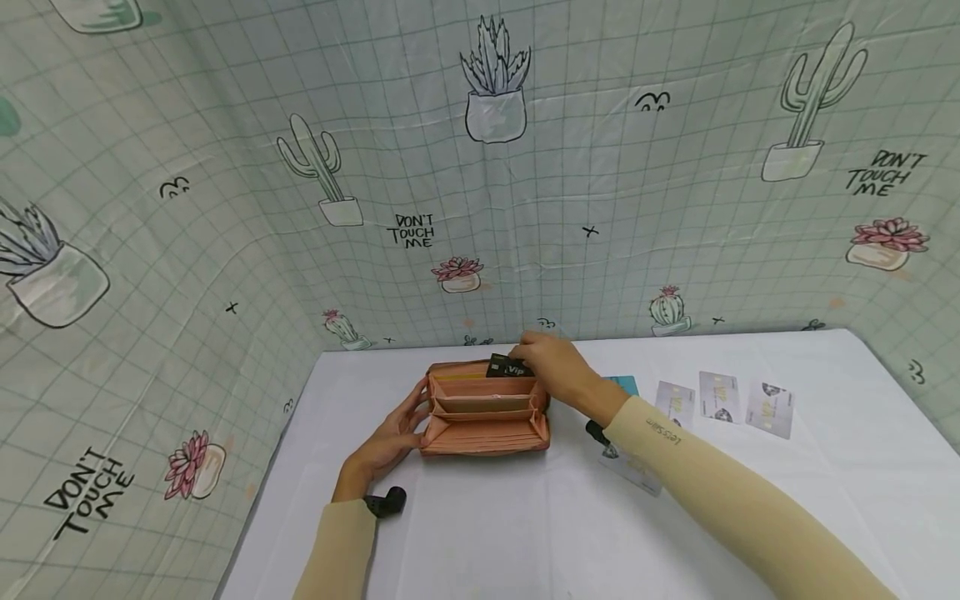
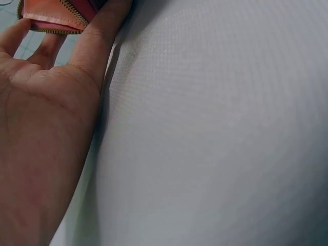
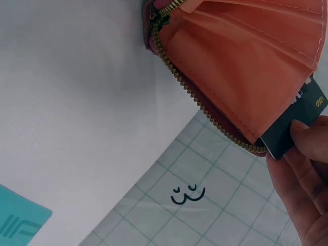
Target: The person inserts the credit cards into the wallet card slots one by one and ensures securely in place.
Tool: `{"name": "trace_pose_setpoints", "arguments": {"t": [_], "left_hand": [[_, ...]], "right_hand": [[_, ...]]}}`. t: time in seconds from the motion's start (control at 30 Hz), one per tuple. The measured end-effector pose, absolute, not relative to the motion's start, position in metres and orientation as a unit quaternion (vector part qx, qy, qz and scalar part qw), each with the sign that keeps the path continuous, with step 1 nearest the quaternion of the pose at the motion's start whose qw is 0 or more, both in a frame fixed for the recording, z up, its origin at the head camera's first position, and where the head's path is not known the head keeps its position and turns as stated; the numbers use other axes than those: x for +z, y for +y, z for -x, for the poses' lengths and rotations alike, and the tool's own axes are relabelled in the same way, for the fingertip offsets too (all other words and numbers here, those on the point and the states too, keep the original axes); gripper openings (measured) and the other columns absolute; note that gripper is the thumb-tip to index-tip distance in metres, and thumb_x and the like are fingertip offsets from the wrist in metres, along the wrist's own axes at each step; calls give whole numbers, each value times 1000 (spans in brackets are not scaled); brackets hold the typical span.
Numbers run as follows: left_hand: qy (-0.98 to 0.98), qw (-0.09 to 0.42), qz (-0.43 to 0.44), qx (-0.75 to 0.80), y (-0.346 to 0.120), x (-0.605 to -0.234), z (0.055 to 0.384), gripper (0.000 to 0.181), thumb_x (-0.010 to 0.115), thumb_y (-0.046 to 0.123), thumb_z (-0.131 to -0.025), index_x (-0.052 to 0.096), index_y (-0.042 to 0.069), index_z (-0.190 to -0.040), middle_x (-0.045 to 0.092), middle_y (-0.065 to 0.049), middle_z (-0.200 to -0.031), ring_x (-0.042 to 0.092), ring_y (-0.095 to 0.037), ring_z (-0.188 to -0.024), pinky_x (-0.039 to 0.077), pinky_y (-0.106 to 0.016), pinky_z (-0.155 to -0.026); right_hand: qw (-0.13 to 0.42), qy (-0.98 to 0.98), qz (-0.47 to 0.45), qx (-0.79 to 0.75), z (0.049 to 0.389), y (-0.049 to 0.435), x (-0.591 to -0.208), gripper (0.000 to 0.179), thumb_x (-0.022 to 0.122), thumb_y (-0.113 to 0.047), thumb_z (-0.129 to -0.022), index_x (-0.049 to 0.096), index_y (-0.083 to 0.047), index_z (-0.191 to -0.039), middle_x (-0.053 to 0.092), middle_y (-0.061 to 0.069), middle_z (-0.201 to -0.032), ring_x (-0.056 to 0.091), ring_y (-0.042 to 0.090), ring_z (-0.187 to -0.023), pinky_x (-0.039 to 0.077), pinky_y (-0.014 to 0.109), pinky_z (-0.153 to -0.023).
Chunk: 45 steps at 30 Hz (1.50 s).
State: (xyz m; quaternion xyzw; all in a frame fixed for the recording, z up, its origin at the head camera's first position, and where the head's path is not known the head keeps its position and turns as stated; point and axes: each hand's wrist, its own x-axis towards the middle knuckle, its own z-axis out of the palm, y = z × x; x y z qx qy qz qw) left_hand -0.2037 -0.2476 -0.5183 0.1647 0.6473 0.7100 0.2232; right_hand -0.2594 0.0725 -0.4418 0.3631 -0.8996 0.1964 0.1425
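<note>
An orange zip-around wallet (image 1: 486,433) stands spread wide on the white table, its accordion compartments facing up. My left hand (image 1: 390,435) grips its left end, fingers toward the back corner and thumb low at the front. Brass zipper teeth show beside those fingers in the left wrist view. With thumb and fingers, my right hand (image 1: 558,364) pinches a black VIP card (image 3: 295,120) at the wallet's back compartment. Part of the card is hidden behind the orange lining (image 3: 241,77). A yellow edge (image 1: 461,377) shows in the same compartment, left of the card.
Right of the wallet lie several silver VIP cards (image 1: 718,395) and a teal card (image 3: 23,218), partly covered by my right arm in the head view. Another silver card (image 1: 628,471) lies nearer, below the forearm. A cactus-print cloth (image 1: 525,208) hangs behind the table.
</note>
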Motion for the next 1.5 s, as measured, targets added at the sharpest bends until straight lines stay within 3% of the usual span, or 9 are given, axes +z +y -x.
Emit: {"name": "trace_pose_setpoints", "arguments": {"t": [0.27, 0.53, 0.9, 1.13, 1.3, 1.5], "left_hand": [[647, 231, -151, 710, -246, -511, 199, 95, 59, -14, -81, 12, 31, -150, 9, -5, -152, 13, -23, -138, 39, -25, -94], [643, 236, -162, 710, -240, -498, 196, 97, 60, -12, -80, 5, 24, -151, 5, -10, -151, 6, -27, -139, 42, -26, -82], [651, 224, -165, 706, -244, -516, 205, 96, 60, -13, -78, 13, 32, -149, 10, -6, -150, 11, -24, -139, 43, -26, -79], [654, 224, -163, 703, -243, -517, 206, 95, 62, -9, -80, 13, 35, -149, 12, -5, -150, 13, -22, -138, 40, -27, -90], [647, 233, -165, 707, -242, -513, 205, 97, 57, -14, -80, 7, 29, -150, 7, -8, -150, 8, -25, -139, 43, -26, -81], [655, 242, -160, 698, -240, -495, 196, 97, 59, -10, -81, 2, 25, -151, 5, -9, -151, 7, -26, -139, 40, -28, -90]], "right_hand": [[134, -906, -372, 151, 257, 70, -440, 27, 64, 6, -82, 71, -12, -102, 55, 0, -86, 55, 11, -74, 47, 23, -62], [138, -898, -408, 86, 257, 65, -439, 25, 78, -6, -72, 73, -13, -96, 56, 0, -82, 56, 13, -74, 48, 26, -62], [122, -903, -405, 71, 256, 69, -450, 40, 80, -4, -70, 68, -14, -106, 59, 1, -93, 57, 15, -87, 50, 30, -70], [87, -912, -385, 112, 253, 71, -449, 33, 72, 3, -77, 71, -15, -105, 58, 0, -93, 57, 12, -85, 49, 29, -67], [69, -907, -393, 133, 254, 74, -448, 38, 68, 7, -77, 70, -16, -108, 58, -2, -96, 57, 12, -88, 49, 28, -68], [89, -869, -371, 314, 244, 93, -452, 31, 59, 6, -85, 68, -12, -110, 60, -2, -100, 58, 11, -90, 48, 29, -74]]}}
